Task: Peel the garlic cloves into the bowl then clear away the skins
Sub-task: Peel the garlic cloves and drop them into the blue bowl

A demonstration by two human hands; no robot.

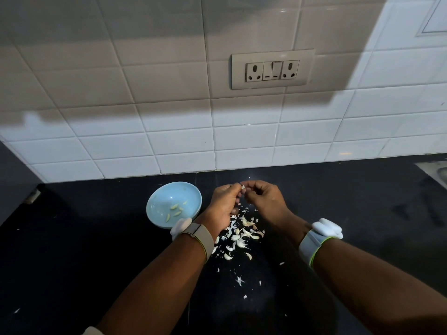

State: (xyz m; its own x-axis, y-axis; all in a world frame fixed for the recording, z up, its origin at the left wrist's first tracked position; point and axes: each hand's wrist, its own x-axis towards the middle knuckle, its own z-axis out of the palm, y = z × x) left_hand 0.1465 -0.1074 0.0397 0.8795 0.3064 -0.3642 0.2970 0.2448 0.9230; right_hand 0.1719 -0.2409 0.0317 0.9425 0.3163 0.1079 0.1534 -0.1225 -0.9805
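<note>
- Head view: left hand (223, 204) and right hand (262, 198) meet fingertip to fingertip above the black countertop (350, 213), both pinching one garlic clove (243, 187).
- Both forearms extend forward, converging.
- Garlic skins (238, 235) lie below the hands.
- The blue bowl (159, 201), left of the hands, holds peeled cloves (175, 210).

A home kitchen. A black stone counter (96, 238) meets a wall of white glazed tiles (169, 146). Above the counter, set into the tiles, is a double socket plate with switches (272, 69). At the counter's far right edge sits the corner of a steel sink (435, 169). On the counter lie a pale blue bowl (154, 201) and garlic skins (238, 238).
</note>
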